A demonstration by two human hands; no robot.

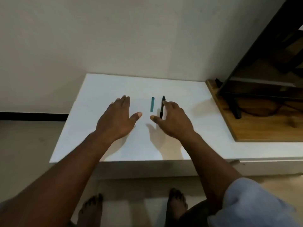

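Observation:
A black pen (162,107) lies lengthwise on the white table top (101,89), pointing away from me. A short teal cap or stick (152,104) lies parallel to it, just to its left. My right hand (173,119) hovers over the pen with relaxed fingers, the forefinger touching the pen near its far end and the thumb spread out below the teal piece. My left hand (118,117) lies flat on the table, palm down, left of both items, holding nothing.
A wooden board (255,128) sits on the table's right side, carrying a dark flat screen on black feet (236,110) with cables. A pale wall rises behind the table. My bare feet (177,205) stand on the floor in front of the table's near edge.

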